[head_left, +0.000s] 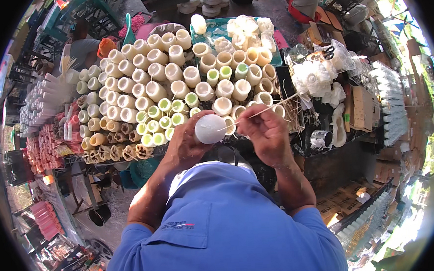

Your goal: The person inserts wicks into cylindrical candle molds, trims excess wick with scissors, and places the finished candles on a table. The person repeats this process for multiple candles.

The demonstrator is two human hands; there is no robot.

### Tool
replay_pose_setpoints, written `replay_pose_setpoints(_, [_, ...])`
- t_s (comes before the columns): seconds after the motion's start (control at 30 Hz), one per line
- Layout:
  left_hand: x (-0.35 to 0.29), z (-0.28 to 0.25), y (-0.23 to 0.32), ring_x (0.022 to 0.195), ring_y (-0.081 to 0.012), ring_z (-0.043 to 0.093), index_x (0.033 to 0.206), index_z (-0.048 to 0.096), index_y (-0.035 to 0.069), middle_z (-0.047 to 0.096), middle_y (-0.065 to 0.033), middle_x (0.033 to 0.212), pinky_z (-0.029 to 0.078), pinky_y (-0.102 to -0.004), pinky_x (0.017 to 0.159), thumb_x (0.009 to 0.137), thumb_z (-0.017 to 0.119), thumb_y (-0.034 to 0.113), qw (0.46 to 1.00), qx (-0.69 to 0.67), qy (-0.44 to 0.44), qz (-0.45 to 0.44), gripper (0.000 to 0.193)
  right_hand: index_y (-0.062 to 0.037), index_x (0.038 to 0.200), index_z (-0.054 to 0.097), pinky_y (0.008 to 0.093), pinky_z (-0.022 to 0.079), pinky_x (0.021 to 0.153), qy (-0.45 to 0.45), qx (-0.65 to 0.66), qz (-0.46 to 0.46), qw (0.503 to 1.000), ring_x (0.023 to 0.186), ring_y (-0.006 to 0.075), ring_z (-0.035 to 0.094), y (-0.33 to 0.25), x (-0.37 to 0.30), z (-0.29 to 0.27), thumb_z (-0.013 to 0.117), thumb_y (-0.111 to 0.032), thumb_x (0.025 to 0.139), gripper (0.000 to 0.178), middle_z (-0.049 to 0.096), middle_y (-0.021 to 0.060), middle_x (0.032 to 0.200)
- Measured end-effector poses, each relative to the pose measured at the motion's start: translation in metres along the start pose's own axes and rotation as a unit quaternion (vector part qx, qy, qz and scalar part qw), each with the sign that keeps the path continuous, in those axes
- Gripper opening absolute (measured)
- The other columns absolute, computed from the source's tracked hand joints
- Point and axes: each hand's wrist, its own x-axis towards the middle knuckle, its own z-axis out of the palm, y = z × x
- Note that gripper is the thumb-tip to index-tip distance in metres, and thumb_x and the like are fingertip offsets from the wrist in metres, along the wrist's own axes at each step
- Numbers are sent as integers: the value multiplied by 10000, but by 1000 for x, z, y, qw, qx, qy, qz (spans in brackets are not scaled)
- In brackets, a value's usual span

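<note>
left fingers (195,119) grasping white round piece (210,129) | right fingers (250,127) pinching thin pale stick (285,101) | cream cups (156,93) beyond

Cups (157,72) packed ahead, gap left of right hand (265,134), strand (277,105) across

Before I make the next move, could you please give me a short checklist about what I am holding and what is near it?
1. Left grip holds the white round piece: ok.
2. Right grip holds the thin pale strand: ok.
3. Strand's tip fixed inside the white piece: cannot tell; it overlaps the piece in view.
4. Free space just ahead: not ok, pale hollow cylinders are closely packed there.
5. Scissors away from both grips: ok, they lie off to the right.
</note>
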Motion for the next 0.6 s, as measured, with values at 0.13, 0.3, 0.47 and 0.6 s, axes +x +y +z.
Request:
replay_pose_setpoints(0.13, [-6,-11,-4,1087,-175,718,1406,603,43,767,-80,1181,568,-354,971,863,843,31,999,12,20,22,594,10,1068,693,273,562,760,-61,-141,10,988,833,133,701,-6,4,20,713,-88,1015,113,738,83,924])
replay_pose_setpoints(0.3, [-13,-19,-11,1061,-213,746,1376,628,54,780,-107,1157,578,-361,951,864,843,48,999,12,16,29,556,18,1009,734,342,554,679,-30,-166,-34,985,733,206,715,-15,5,42,720,-134,998,153,749,133,853])
replay_pose_setpoints(0.47, [-14,-26,-17,1074,-272,761,1363,637,53,778,-140,1168,586,-380,947,852,839,39,995,64,26,79,550,30,1003,736,365,547,645,-75,-257,-52,962,699,239,714,-21,10,50,703,-126,1000,159,739,159,821])
replay_pose_setpoints(0.6, [-12,-29,-21,1078,-280,760,1370,632,48,773,-149,1179,587,-389,948,838,849,34,992,79,25,92,575,39,1013,735,376,541,641,-90,-258,-15,962,695,268,717,-23,11,51,689,-111,1001,157,737,180,835])
